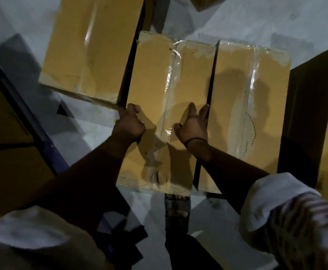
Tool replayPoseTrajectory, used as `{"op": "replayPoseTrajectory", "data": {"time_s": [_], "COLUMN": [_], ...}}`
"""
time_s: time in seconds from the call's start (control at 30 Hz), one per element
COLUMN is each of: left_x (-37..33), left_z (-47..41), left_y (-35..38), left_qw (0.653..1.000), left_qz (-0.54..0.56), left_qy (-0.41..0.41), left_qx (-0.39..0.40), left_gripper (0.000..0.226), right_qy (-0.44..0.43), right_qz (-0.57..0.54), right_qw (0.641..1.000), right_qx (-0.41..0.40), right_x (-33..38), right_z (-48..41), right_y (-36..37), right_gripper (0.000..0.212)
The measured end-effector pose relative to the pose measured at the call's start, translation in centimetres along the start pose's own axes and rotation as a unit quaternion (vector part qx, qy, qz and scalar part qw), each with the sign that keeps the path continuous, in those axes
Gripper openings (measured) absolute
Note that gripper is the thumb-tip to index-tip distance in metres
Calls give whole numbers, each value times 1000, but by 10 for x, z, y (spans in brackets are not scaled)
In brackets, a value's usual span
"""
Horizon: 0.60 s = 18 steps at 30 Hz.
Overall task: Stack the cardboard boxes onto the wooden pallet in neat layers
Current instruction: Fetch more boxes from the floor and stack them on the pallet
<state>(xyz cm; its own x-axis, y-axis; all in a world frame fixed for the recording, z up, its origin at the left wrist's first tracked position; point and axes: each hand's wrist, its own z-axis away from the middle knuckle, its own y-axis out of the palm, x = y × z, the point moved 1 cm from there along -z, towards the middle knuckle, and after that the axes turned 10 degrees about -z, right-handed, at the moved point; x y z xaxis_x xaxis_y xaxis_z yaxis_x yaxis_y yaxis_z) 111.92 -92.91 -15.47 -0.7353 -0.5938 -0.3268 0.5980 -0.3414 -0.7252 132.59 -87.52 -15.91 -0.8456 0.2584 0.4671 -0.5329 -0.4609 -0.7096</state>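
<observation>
Middle cardboard box (159, 106), taped along its top seam, is the reference. Left hand (130, 123) grips its left edge, fingers curled; right hand (193, 125) lies flat on top near its right edge. Right-hand box (256, 98) just beside it; larger box (93, 45) beyond-left

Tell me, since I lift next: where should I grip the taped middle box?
Probably its long side edges, one from each side, as the left hand and right hand sit now. The middle box is long and narrow, and the neighbouring box leaves only a slim gap.
</observation>
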Motion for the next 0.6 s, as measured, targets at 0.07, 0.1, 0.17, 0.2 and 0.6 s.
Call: {"op": "replayPoseTrajectory", "data": {"time_s": [0.07, 0.1, 0.17, 0.2, 0.6], "left_x": [-2, -2, -3, -4, -41], "left_z": [11, 19, 43, 58, 282], "left_y": [-4, -5, -6, -7, -119], "left_qw": [1000, 1000, 1000, 999, 982], "left_qz": [1, -2, -11, -11, -6], "left_qy": [5, 5, -2, -1, -12], "left_qx": [4, 0, -19, -35, -190], "left_gripper": [41, 42, 43, 44, 71], "right_qy": [9, 9, -1, -12, -109], "right_qz": [-58, -80, -85, -73, 66], "right_qw": [998, 997, 996, 997, 984], "right_qx": [-9, -20, -35, -37, -124], "right_x": [-2, -4, -8, -9, 54], "right_z": [-2, 0, 14, 26, 243], "right_y": [-7, -12, -23, -28, -144], "right_gripper": [92, 90, 85, 84, 61]}}
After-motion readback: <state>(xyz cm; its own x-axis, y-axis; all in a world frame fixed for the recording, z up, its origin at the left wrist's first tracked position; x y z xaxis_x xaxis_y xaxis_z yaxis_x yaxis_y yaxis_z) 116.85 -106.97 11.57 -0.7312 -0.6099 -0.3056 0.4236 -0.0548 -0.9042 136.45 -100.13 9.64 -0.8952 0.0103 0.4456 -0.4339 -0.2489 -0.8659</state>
